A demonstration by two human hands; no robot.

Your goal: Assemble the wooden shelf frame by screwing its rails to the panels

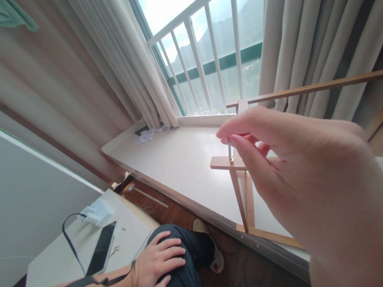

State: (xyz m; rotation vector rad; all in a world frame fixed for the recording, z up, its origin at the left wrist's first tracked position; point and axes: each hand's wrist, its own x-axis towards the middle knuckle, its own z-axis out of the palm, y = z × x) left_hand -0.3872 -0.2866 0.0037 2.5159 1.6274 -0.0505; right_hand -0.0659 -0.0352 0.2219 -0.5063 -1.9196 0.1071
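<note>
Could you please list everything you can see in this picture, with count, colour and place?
wooden frame: one, light brown slats, standing on the window ledge
screwdriver: one, metal shaft, upright on the frame's crosspiece
window ledge: one, cream, below the window
railing: one, white, outside the glass
curtains: two, beige, either side of the window
phone: one, black, on the low white table
strap: one, dark, over the left wrist
shoe: one, beige, on the floor
left hand: flat on the knee
right hand: fingers pinching the screwdriver
</note>
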